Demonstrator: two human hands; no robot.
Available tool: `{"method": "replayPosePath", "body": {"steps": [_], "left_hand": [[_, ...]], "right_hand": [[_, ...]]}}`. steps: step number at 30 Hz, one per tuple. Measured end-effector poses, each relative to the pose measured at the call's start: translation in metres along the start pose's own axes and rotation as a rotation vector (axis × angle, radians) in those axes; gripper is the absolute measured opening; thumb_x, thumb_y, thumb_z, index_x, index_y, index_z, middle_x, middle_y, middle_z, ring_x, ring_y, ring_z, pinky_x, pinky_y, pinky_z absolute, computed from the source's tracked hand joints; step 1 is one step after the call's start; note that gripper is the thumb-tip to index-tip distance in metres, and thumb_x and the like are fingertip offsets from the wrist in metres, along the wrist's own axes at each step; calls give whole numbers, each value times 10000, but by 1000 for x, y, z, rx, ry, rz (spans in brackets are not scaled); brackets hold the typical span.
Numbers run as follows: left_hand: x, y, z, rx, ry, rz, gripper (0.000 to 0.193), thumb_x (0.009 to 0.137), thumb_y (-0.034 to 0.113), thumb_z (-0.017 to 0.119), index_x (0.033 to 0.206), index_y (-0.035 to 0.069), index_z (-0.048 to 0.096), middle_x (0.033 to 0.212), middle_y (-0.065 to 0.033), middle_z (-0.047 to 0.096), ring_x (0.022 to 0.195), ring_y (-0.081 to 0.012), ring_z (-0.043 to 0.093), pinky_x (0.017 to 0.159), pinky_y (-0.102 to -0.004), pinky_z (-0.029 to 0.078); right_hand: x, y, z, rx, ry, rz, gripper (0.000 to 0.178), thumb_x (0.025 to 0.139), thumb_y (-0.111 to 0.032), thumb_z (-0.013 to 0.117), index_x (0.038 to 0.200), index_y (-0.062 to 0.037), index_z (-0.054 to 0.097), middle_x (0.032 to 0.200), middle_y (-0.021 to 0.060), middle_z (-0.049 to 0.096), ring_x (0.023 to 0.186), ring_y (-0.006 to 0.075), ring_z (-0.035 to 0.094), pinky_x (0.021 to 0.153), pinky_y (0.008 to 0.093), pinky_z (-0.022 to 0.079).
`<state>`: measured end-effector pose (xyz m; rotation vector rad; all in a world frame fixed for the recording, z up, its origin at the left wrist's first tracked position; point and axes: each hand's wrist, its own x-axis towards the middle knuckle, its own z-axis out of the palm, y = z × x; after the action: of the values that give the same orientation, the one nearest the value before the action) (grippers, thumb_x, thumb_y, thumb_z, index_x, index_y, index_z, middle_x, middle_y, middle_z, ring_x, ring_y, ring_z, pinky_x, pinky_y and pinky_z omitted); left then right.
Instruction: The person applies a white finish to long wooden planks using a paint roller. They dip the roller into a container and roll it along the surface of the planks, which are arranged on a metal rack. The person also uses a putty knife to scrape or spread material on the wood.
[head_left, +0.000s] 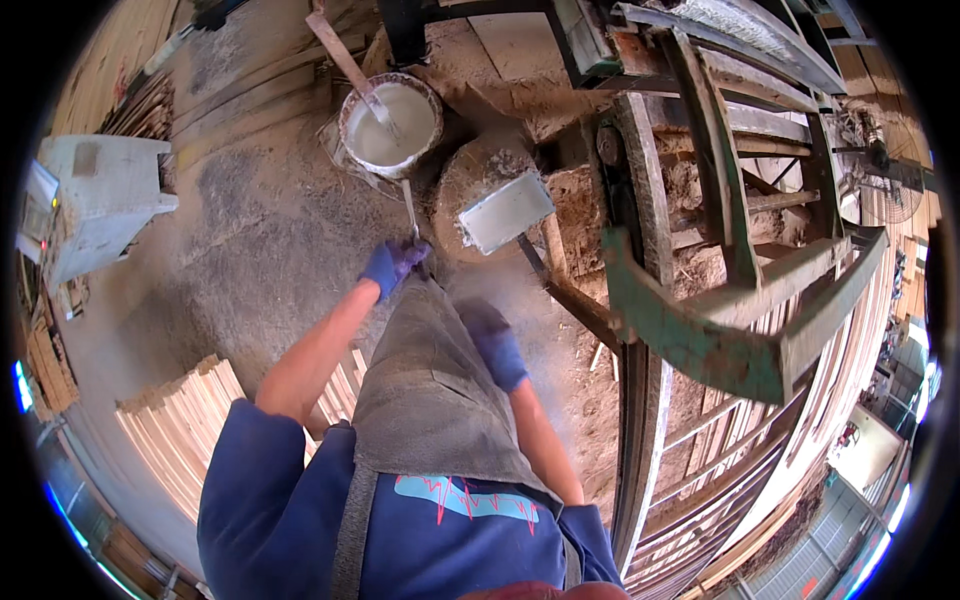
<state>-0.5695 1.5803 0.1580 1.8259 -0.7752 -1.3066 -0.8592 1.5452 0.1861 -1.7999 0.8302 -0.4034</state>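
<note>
My left hand [395, 267], in a blue-purple glove, is closed around the lower end of a thin pale handle [409, 208]. That handle runs up to the near rim of a round bucket [347, 128] of white liquid; what its far end is, I cannot make out. A wide stick with a wooden handle [340, 52] leans in the bucket, its tip in the liquid. My right hand [487, 332], gloved in blue, is beside my grey apron [425, 385], its fingers smeared by motion. Beyond it, a rectangular tray [505, 213] with a whitish inside rests on a round, dusty stand [455, 190].
A green and rusty metal frame [700, 340] rises close on my right, with rails and stacked wood strips behind it. Bundled wood strips [185, 410] lie at my lower left. A pale grey box-shaped cabinet [105, 200] stands far left. A fan [890, 190] is at the far right.
</note>
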Motion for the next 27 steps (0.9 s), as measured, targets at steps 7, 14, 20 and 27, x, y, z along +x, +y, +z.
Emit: {"method": "replayPosePath", "body": {"steps": [7,14,20,27], "left_hand": [[157,16,-17,706,-4,-13,436,835,478,659,1035,93,704,1012,-185,697,943,-391,654,836,-466,511],[122,94,0,-212,-216,-146,284,873,332,681,955,61,707,832,-49,702,769,-148,649,707,-325,525],[-8,60,96,-515,-392,-21,344,919,342,644,1089,47,695,1001,-84,729,894,-202,671,804,-349,524],[9,71,176,252,-514,190,286,954,314,616,1062,65,705,959,-148,701,868,-185,652,793,-359,517]], "right_hand": [[-234,71,-26,543,509,1252,244,948,-257,583,1088,-59,614,861,115,702,619,181,652,492,297,476],[-178,-4,14,226,493,1063,351,924,-168,611,1262,-86,570,854,61,656,742,125,604,622,299,512],[42,-108,-42,-159,299,410,625,866,-210,674,1425,-81,427,1209,211,621,1022,357,640,840,427,520],[5,-42,-80,-270,423,436,352,915,-193,611,1241,-65,584,1100,204,663,970,396,649,786,468,520]]}}
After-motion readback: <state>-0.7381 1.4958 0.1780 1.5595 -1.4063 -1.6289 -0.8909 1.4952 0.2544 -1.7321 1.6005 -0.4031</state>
